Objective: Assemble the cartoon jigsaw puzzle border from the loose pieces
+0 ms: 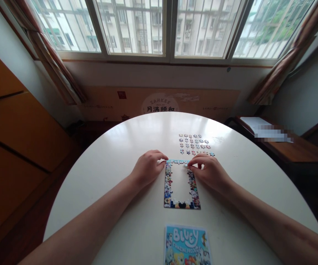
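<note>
A jigsaw puzzle border (pixel 167 187) lies on the white round table, its frame joined all round and its middle bare. At the top left corner of the border, my left hand (pixel 150 165) rests with thumb and fingertips bent close together; whether anything is between them is hidden. My right hand (pixel 207 169) pinches a small puzzle piece (pixel 185 165) just inside the border's top right corner. Behind the border, several loose puzzle pieces (pixel 192 141) are laid out in rows.
A blue picture card marked "Bluey" (pixel 186 243) lies near the front of the white table (pixel 98 176). A brown side table (pixel 307 147) with papers (pixel 266 129) stands at the right. Beyond the table are a long printed box (pixel 103 97) and windows.
</note>
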### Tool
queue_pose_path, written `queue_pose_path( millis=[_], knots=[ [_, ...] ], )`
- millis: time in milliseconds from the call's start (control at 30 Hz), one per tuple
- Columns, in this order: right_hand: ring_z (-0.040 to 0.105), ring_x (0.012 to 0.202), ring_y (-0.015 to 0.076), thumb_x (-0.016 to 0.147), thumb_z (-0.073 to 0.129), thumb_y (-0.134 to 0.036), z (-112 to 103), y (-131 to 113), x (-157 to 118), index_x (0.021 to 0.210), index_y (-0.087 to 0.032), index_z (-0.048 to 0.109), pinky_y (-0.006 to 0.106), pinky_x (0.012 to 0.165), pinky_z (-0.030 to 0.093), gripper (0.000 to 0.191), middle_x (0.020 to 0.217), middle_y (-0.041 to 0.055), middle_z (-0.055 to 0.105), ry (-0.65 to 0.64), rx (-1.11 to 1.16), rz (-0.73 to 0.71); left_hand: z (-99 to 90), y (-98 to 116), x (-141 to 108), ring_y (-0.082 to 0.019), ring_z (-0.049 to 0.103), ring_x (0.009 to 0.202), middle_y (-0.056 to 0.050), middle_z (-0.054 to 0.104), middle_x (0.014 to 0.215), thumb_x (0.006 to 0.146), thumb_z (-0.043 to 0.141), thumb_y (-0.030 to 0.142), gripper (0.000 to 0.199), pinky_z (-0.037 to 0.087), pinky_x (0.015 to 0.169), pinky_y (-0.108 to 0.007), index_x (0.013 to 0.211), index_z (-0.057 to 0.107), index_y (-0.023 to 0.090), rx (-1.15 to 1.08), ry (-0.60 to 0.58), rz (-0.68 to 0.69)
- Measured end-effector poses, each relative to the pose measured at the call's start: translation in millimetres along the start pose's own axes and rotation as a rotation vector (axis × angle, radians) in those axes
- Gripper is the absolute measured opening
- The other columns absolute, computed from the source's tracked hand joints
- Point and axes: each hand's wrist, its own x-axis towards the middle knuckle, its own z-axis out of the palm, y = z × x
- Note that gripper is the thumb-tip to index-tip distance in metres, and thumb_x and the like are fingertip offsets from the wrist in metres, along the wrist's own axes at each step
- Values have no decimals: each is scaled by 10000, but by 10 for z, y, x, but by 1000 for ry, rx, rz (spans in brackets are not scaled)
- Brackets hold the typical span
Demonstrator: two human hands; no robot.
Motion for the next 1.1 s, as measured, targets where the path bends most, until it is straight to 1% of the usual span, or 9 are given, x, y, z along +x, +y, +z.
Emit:
queue_pose_path(
  millis=[167, 300, 400, 500, 600, 667, 800, 967, 1100],
  knots=[
    [639, 690, 162, 861, 654, -202, -18, 21, -4, 853, -245, 764, 332, 662, 534, 118, 897, 28, 742, -9, 4, -34, 8, -13, -3, -193, 675, 824, -57, 747, 933, 859, 616, 146, 162, 577, 738, -354, 909, 762, 193, -19, 23, 22],
    [654, 724, 164, 879, 639, -201, 1, 10, -25, 855, -230, 753, 320, 653, 556, 120, 921, 46, 738, 73, 32, -102, 1, 2, -5, -193, 678, 820, -56, 748, 919, 856, 629, 137, 149, 580, 732, -353, 900, 760, 195, -20, 45, 46],
    [657, 737, 155, 904, 633, -205, 17, -72, -45, 873, -217, 743, 300, 627, 561, 115, 940, 55, 729, 138, 61, -171, -31, 69, -9, -199, 679, 841, -56, 750, 927, 857, 656, 149, 125, 575, 768, -373, 907, 760, 195, -12, 57, 49],
    [673, 783, 160, 931, 613, -202, -3, -202, -73, 917, -213, 733, 289, 619, 565, 121, 929, 59, 722, 174, 58, -275, -71, 183, -23, -178, 665, 766, -50, 752, 908, 873, 685, 234, 97, 563, 725, -354, 916, 764, 196, -75, 15, 71],
    [682, 799, 165, 933, 616, -203, -45, -302, -108, 935, -224, 730, 310, 673, 577, 116, 910, 52, 721, 221, 11, -370, -87, 289, -33, -143, 652, 707, -45, 752, 901, 877, 703, 312, 155, 555, 681, -309, 946, 765, 187, -230, -59, 113],
    [687, 809, 170, 937, 613, -220, -65, -324, -130, 935, -239, 733, 327, 710, 580, 122, 920, 46, 724, 224, -26, -386, -80, 329, -32, -133, 655, 709, -49, 751, 907, 866, 715, 314, 163, 557, 686, -293, 940, 763, 177, -308, -77, 133],
    [693, 834, 177, 946, 599, -246, -79, -311, -167, 961, -263, 740, 335, 739, 582, 143, 958, 42, 731, 179, -72, -373, -64, 349, -20, -131, 659, 702, -60, 751, 901, 845, 727, 305, 150, 553, 643, -265, 903, 760, 170, -406, -87, 131],
    [691, 841, 180, 948, 592, -233, -92, -318, -186, 985, -259, 743, 332, 732, 580, 157, 969, 46, 732, 187, -97, -427, -70, 355, -15, -128, 659, 699, -69, 749, 891, 842, 727, 298, 152, 554, 626, -247, 895, 761, 160, -435, -77, 121],
    [693, 855, 187, 947, 598, -252, -89, -316, -187, 979, -267, 751, 347, 748, 587, 157, 980, 44, 734, 157, -100, -385, -66, 358, -21, -126, 663, 708, -69, 749, 915, 843, 720, 286, 142, 567, 629, -244, 909, 760, 166, -439, -74, 119]
  ],
)
